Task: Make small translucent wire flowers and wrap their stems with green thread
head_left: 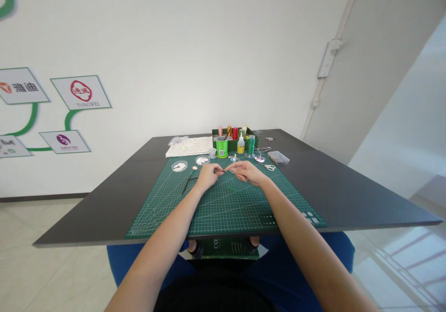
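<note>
My left hand (208, 176) and my right hand (248, 172) meet above the green cutting mat (226, 214), fingertips almost touching. The left fingers are closed in a pinch on a tiny dark piece (224, 171), too small to name. My right thumb and forefinger are pinched at its other end, with a thin pale sliver showing under them. Left of my left hand lies a small pale flower on a green stem (193, 169), beside a thin black tool (185, 186). A faint green thread (232, 189) rests on the mat below my hands.
Behind my hands stand a green can (222, 147), a glue bottle (240, 143) and a dark green box (214, 133) of thread spools. Two shallow dishes (179, 166) sit left. Scissors (270, 167) and a clear plastic case (278, 157) lie right, white sheets (190, 146) back left.
</note>
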Demonstrator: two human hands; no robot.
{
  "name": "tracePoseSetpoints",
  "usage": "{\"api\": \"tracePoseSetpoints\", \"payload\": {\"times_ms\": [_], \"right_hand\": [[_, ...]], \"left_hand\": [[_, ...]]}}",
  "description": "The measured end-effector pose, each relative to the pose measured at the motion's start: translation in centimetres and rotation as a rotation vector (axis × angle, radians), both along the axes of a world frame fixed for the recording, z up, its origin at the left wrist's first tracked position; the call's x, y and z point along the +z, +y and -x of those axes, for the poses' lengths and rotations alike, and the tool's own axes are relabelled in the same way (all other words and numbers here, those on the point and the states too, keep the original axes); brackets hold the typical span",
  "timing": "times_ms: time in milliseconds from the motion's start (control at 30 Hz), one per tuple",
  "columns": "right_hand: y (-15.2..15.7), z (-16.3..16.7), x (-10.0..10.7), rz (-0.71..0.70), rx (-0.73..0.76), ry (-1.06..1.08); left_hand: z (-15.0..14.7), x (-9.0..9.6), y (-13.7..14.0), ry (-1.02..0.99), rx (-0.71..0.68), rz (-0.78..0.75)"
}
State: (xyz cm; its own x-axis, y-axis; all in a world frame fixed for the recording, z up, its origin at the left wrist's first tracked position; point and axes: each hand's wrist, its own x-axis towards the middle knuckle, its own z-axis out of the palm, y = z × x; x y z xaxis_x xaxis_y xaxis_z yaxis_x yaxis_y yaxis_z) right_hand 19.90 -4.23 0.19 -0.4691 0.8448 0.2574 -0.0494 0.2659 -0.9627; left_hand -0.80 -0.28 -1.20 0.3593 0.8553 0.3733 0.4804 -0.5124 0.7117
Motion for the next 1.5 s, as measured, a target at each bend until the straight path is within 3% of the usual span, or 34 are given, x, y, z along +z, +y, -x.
{"api": "tracePoseSetpoints", "payload": {"times_ms": [433,967,1500], "right_hand": [[0.1,-0.1,0.2,-0.056,-0.089,0.121],[0.4,-0.2,0.3,-0.155,-0.251,0.166],[0.9,-1.1,0.1,-0.181,-0.39,0.08]], "left_hand": [[-0.1,-0.3,-0.4,0.126,-0.116,-0.007],[-0.9,0.0,-1.3,0.09,-0.284,0.021],[-1.3,0.2,-2.0,0.003,-0.398,0.104]]}}
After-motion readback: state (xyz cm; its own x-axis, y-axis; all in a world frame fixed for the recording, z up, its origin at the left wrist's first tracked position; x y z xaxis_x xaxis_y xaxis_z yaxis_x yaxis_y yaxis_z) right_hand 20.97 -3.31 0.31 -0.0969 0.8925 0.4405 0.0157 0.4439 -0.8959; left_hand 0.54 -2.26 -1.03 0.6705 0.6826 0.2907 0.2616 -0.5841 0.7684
